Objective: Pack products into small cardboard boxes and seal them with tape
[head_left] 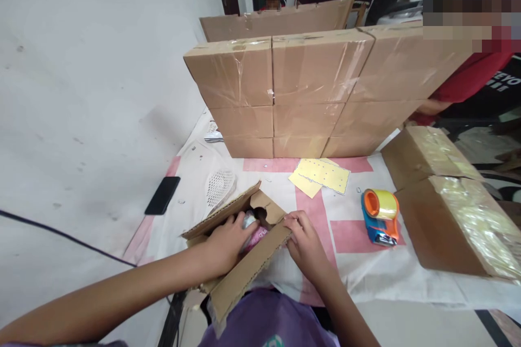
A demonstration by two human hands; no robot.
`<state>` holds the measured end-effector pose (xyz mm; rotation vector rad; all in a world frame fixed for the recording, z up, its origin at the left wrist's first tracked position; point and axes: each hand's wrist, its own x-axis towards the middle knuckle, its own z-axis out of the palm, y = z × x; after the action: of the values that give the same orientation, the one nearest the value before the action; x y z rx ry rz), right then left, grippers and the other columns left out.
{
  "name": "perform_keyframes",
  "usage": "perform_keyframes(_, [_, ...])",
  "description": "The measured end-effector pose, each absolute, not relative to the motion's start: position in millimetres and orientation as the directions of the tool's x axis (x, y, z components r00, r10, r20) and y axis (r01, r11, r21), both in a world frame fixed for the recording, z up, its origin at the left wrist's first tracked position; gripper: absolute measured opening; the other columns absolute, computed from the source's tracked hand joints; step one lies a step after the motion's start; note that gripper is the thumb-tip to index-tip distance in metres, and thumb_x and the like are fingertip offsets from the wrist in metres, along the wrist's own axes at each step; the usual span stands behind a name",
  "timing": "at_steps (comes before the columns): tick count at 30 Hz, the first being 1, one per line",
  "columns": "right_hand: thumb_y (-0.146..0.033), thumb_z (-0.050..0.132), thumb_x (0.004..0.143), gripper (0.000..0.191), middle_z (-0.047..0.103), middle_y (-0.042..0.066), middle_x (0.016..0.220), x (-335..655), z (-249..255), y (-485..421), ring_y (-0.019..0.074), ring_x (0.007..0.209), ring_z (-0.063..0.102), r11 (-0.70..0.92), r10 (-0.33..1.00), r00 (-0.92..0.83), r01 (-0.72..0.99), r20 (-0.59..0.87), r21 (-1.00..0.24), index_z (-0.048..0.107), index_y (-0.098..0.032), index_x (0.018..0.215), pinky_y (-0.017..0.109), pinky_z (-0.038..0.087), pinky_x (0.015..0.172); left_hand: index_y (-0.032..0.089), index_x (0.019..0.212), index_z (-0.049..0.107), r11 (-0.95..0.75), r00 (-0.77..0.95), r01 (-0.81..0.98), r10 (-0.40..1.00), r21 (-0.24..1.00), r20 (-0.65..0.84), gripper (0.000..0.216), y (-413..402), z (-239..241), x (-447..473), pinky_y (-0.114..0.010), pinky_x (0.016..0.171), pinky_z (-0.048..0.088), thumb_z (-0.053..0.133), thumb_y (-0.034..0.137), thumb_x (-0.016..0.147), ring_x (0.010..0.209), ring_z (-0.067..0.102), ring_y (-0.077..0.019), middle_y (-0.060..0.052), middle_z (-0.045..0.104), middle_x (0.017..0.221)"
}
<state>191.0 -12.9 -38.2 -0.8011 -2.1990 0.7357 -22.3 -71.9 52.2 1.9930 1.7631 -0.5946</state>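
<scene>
An opened cardboard box sits tilted at the table's front edge, close to my body, with its flaps raised. My left hand reaches inside it, thumb and fingers curled around a pink-and-white package. Part of that package is hidden by the hand and the front flap. At the box's right corner, my right hand pinches the edge of the front flap between thumb and fingers. A round dark hole shows in the inner wall of the box.
Taped cartons form a wall across the back. Right are a tape dispenser and more cartons. Yellow perforated sheets, white foam netting and a black phone lie on the tablecloth. A person in a red sleeve stands back right.
</scene>
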Motion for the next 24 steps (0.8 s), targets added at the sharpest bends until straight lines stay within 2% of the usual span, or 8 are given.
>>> perform_keyframes(4, [0.007,0.043,0.079,0.046,0.052,0.008,0.107,190.9,-37.0,-18.3,0.0230,0.099,0.059,0.656,0.694,-0.603,0.304,0.393,-0.691,0.053,-0.024,0.111,0.035,0.056,0.081,0.030,0.154,0.036,-0.140,0.128,0.990,0.810,0.023,-0.572,0.082,-70.4,64.0,-27.3,-0.056,0.087,0.057,0.065,0.016,0.078,0.123,0.056,-0.0427,-0.019,0.047,0.144])
perform_keyframes(9, [0.003,0.045,0.084,0.041,0.052,0.009,0.107,187.5,-35.7,-25.3,0.0232,0.098,0.058,0.667,0.680,-0.624,0.309,0.385,-0.678,0.055,-0.023,0.114,0.036,0.056,0.082,0.032,0.151,0.040,-0.187,0.138,0.982,0.812,-0.029,-0.567,0.083,-68.7,43.2,-25.2,-0.055,0.081,0.059,0.072,0.016,0.076,0.123,0.056,-0.0457,-0.020,0.046,0.147])
perform_keyframes(12, [0.001,0.047,0.084,0.036,0.052,0.008,0.104,184.0,-35.3,-28.6,0.0231,0.096,0.057,0.699,0.651,-0.651,0.314,0.390,-0.642,0.057,-0.023,0.110,0.035,0.055,0.080,0.032,0.146,0.047,-0.179,0.111,0.981,0.839,-0.078,-0.533,0.073,-67.4,26.2,-21.8,-0.052,0.076,0.061,0.063,0.006,0.080,0.120,0.059,-0.0439,-0.020,0.050,0.144])
perform_keyframes(14, [0.000,0.048,0.084,0.033,0.051,0.008,0.101,183.2,-35.5,-30.4,0.0226,0.093,0.055,0.727,0.628,-0.659,0.309,0.413,-0.613,0.057,-0.023,0.106,0.034,0.055,0.076,0.031,0.146,0.048,-0.162,0.103,0.985,0.848,-0.068,-0.520,0.069,-68.8,24.5,-23.4,-0.052,0.077,0.061,0.062,0.007,0.082,0.118,0.061,-0.0426,-0.020,0.053,0.142])
perform_keyframes(17, [-0.001,0.048,0.086,0.029,0.051,0.007,0.097,186.7,-35.0,-31.6,0.0218,0.088,0.053,0.765,0.595,-0.664,0.295,0.453,-0.572,0.056,-0.022,0.103,0.032,0.053,0.072,0.029,0.153,0.037,-0.154,0.198,0.979,0.876,0.132,-0.439,0.070,-79.6,42.6,-36.6,-0.052,0.097,0.056,0.065,0.022,0.089,0.132,0.054,-0.0373,-0.017,0.048,0.151])
perform_keyframes(19, [-0.002,0.049,0.088,0.026,0.051,0.007,0.096,191.5,-33.3,-30.4,0.0216,0.087,0.053,0.768,0.596,-0.654,0.296,0.465,-0.568,0.056,-0.022,0.103,0.032,0.053,0.070,0.032,0.157,0.030,-0.154,0.246,0.946,0.916,0.286,-0.318,0.066,-94.5,62.5,-51.8,-0.045,0.110,0.049,0.057,0.033,0.097,0.143,0.045,-0.0287,-0.010,0.039,0.161])
perform_keyframes(21, [-0.006,0.052,0.091,0.025,0.052,0.007,0.098,195.3,-30.8,-26.9,0.0225,0.089,0.055,0.745,0.624,-0.625,0.297,0.469,-0.597,0.055,-0.023,0.109,0.034,0.053,0.072,0.037,0.156,0.032,-0.140,0.223,0.917,0.956,0.373,-0.189,0.056,-113.6,78.7,-68.4,-0.040,0.114,0.046,0.047,0.037,0.102,0.146,0.043,-0.0221,-0.003,0.038,0.163])
perform_keyframes(24, [-0.014,0.055,0.095,0.038,0.054,0.010,0.107,193.5,-27.8,-18.3,0.0263,0.100,0.057,0.680,0.691,-0.574,0.311,0.439,-0.664,0.051,-0.026,0.130,0.041,0.055,0.083,0.035,0.151,0.042,-0.142,0.161,0.889,0.987,0.435,-0.006,0.047,-139.7,81.6,-86.5,-0.037,0.111,0.049,0.042,0.034,0.104,0.142,0.048,-0.0199,-0.003,0.048,0.157])
